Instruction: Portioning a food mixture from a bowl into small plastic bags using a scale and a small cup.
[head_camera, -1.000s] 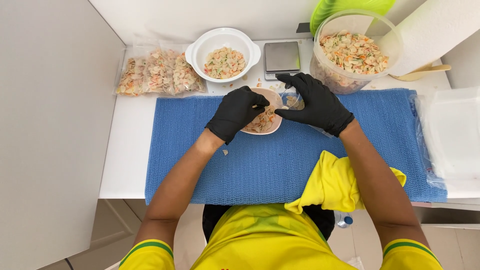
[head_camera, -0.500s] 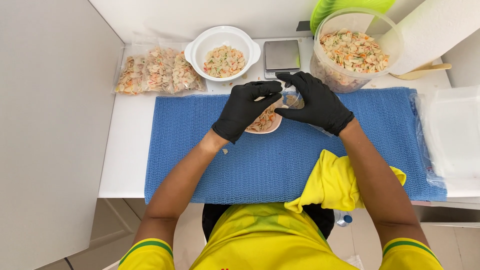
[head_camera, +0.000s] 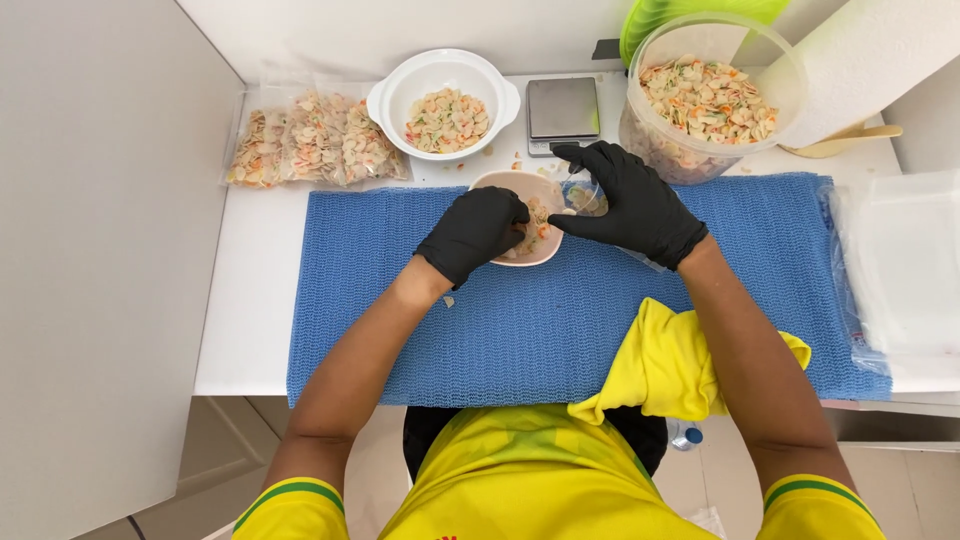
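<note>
My left hand (head_camera: 473, 234), in a black glove, dips curled fingers into a small pink bowl (head_camera: 497, 183) of coloured shell pasta on the blue mat (head_camera: 480, 330), closing on some pieces. Just to the right of the bowl, my right hand (head_camera: 632, 207), also gloved, pinches the mouth of a small clear bag (head_camera: 586, 198). A little pasta shows inside the bag. Most of the bag is hidden under that hand.
Behind the mat stand a white bowl of pasta (head_camera: 445, 105), a small scale (head_camera: 563, 108) and a big clear tub of pasta (head_camera: 712, 100). Filled bags (head_camera: 312, 145) lie at back left. A yellow cloth (head_camera: 668, 365) is near me, empty clear bags (head_camera: 900, 265) at right.
Half a second ago my left hand was lifted with its fingers at the bag's mouth; it has dropped back into the pink bowl. My right hand has stayed put with the bag.
</note>
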